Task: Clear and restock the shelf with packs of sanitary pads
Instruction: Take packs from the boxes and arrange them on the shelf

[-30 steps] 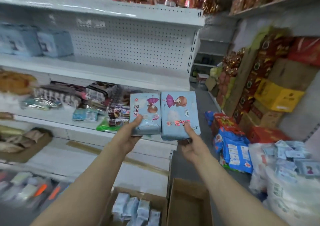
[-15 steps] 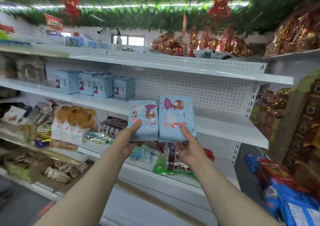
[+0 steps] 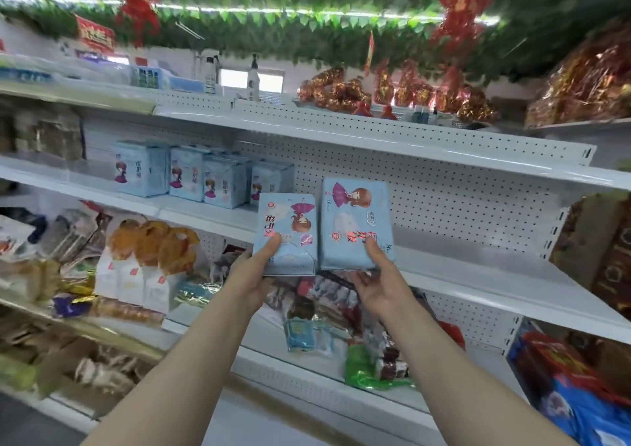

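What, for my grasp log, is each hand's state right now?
Left hand: holding the smaller pad pack, thumb on its front.
Right hand: holding the taller pad pack, thumb on its front.

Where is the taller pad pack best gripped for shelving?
By its lower end, from below, as the right hand does: the taller pack is a flat upright slab, so a thumb on its front and fingers underneath leave its top free to enter the shelf.

Two pale-blue pad packs [image 3: 321, 227] upright side by side before the white shelf [image 3: 478, 275].
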A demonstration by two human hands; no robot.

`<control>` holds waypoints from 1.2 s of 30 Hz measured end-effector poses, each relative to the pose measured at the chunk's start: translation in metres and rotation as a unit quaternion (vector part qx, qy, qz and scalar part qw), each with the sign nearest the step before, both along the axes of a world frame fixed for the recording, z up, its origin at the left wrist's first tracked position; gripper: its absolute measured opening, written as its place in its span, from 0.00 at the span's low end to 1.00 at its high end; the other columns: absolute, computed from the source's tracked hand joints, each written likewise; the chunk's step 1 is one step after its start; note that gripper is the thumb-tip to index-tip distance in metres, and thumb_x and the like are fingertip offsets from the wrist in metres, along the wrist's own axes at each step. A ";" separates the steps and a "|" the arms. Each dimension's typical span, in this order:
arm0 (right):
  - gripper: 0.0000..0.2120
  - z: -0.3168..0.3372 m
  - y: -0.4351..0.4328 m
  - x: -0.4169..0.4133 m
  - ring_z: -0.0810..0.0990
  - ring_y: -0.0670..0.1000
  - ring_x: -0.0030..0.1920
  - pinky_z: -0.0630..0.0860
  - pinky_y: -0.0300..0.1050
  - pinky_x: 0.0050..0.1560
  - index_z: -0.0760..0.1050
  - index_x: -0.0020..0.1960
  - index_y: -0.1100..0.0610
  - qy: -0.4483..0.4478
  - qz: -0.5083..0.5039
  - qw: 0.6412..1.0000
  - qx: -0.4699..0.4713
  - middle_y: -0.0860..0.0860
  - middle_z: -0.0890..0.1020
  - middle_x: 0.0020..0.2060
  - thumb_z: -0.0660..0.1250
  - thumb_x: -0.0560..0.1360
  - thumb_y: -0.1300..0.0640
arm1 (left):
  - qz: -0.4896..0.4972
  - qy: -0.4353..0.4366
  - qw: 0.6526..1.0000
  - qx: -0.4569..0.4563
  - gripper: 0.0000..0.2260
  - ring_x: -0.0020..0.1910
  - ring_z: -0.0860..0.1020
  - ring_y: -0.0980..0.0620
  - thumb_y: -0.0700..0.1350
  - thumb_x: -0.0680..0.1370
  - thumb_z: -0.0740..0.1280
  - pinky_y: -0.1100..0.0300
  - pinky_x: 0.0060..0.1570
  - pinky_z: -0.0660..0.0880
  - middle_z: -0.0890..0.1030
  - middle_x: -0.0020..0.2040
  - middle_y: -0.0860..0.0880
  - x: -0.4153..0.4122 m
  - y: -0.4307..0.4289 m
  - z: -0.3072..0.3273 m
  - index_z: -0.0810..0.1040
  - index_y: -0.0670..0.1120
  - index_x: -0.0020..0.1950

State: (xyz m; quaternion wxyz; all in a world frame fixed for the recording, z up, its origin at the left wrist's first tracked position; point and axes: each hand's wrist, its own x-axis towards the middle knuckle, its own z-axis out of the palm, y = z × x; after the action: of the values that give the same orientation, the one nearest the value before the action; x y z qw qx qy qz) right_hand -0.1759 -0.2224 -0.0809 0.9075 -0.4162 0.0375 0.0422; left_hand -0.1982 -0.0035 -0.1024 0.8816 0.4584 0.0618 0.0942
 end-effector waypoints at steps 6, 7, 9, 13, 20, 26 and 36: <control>0.29 0.007 0.042 0.076 0.83 0.55 0.58 0.78 0.53 0.64 0.78 0.62 0.56 -0.001 -0.015 1.000 0.025 0.53 0.88 0.47 0.80 0.62 0.56 | 0.007 -0.013 0.999 0.037 0.33 0.53 0.84 0.46 0.53 0.63 0.80 0.50 0.58 0.79 0.86 0.54 0.45 0.078 0.048 0.017 0.78 0.43 0.65; 0.29 0.010 0.048 0.088 0.82 0.55 0.58 0.79 0.52 0.63 0.78 0.62 0.56 0.003 -0.020 0.999 0.031 0.52 0.88 0.46 0.80 0.62 0.56 | 0.009 -0.001 0.999 0.043 0.32 0.53 0.84 0.45 0.54 0.63 0.81 0.49 0.58 0.79 0.86 0.54 0.45 0.092 0.056 0.021 0.79 0.43 0.63; 0.26 0.014 0.056 0.111 0.82 0.55 0.59 0.80 0.52 0.60 0.79 0.59 0.55 0.004 -0.030 0.999 0.038 0.52 0.88 0.45 0.79 0.62 0.55 | 0.019 0.029 0.997 0.064 0.27 0.52 0.84 0.46 0.54 0.66 0.80 0.51 0.54 0.80 0.86 0.53 0.46 0.117 0.068 0.029 0.80 0.44 0.60; 0.24 0.019 0.067 0.145 0.82 0.55 0.59 0.83 0.51 0.51 0.79 0.57 0.55 -0.005 -0.046 0.998 0.036 0.52 0.88 0.45 0.79 0.63 0.55 | 0.034 0.052 0.993 0.104 0.17 0.42 0.78 0.54 0.50 0.74 0.76 0.62 0.37 0.70 0.82 0.46 0.49 0.164 0.077 0.035 0.77 0.43 0.55; 0.21 0.010 0.075 0.161 0.83 0.54 0.56 0.82 0.51 0.55 0.78 0.59 0.55 -0.021 -0.087 0.996 0.010 0.52 0.88 0.48 0.77 0.67 0.55 | 0.035 0.104 0.976 0.189 0.20 0.47 0.83 0.45 0.56 0.65 0.82 0.51 0.56 0.79 0.85 0.45 0.46 0.225 0.096 0.020 0.81 0.44 0.44; 0.20 0.000 0.096 0.145 0.83 0.54 0.55 0.82 0.51 0.53 0.79 0.59 0.55 -0.028 -0.125 0.992 -0.005 0.52 0.87 0.49 0.76 0.67 0.56 | 0.007 0.127 0.962 0.242 0.27 0.48 0.77 0.45 0.65 0.65 0.78 0.54 0.54 0.75 0.76 0.40 0.50 0.252 0.097 0.013 0.75 0.44 0.43; 0.17 0.009 0.181 0.097 0.83 0.55 0.57 0.76 0.52 0.65 0.79 0.58 0.55 -0.053 -0.197 0.976 0.070 0.53 0.87 0.49 0.75 0.70 0.54 | -0.098 0.084 0.965 0.229 0.40 0.66 0.74 0.44 0.67 0.68 0.74 0.54 0.61 0.72 0.75 0.69 0.46 0.238 0.149 0.038 0.72 0.44 0.71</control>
State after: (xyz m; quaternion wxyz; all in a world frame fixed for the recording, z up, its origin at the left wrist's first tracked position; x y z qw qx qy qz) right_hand -0.0788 -0.0411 -0.0716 0.9255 -0.3379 0.0675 -0.1573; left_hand 0.0403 0.1455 -0.0640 0.7499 0.6578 0.0678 -0.0199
